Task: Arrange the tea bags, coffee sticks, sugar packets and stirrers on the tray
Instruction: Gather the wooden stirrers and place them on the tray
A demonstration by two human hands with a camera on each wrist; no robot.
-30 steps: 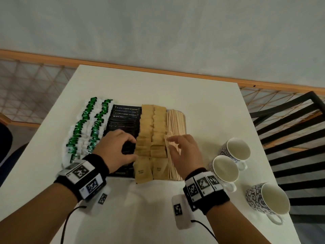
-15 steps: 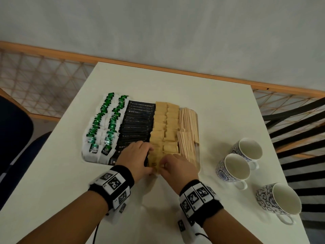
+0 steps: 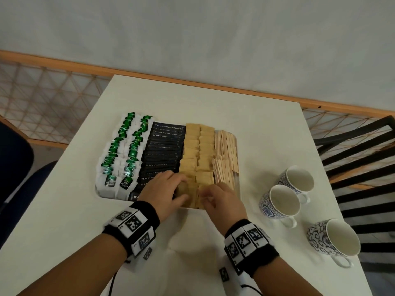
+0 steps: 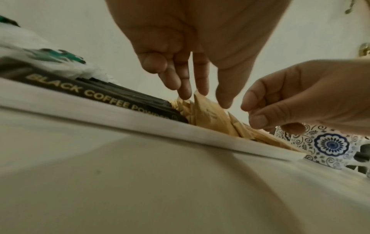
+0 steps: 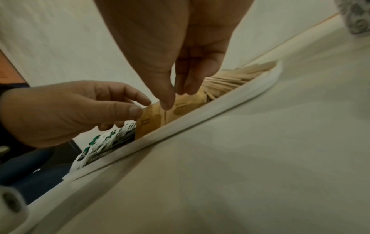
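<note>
A white tray [image 3: 236, 146] sits on a pale table [image 3: 213, 99]; it is full of things in neat rows. On the left side are two rows of tea bags [image 3: 119, 154], white with green tags; next to them is a row of black coffee sticks [image 3: 164, 150] with gold words that say BLACK COFFEE POWDER; then come two rows of brown sugar packets [image 3: 197, 144], square and papery, each one lying partly over the next; on the right side are thin, pale wooden stirrers [image 3: 226, 154] in a bunch.

Both hands are at the near edge of the tray, over the sugar packets. The left hand [image 3: 164, 189] has its fingers straight and a little apart, pointing down; the fingertips [image 4: 184, 91] touch the tops of the nearest brown packets, which stand up a bit on their edges. The right hand [image 3: 222, 199] is just beside it; its thumb and fingers [image 5: 186, 88] are drawn close together, tips down on a brown packet; I cannot tell if it is really pinching the packet or only touching it.

Three cups [image 3: 280, 201] with blue and black patterns stand on the table to the right of the tray, well apart from it. A dark slatted chair [image 3: 363, 159] is beyond the table on the right.
</note>
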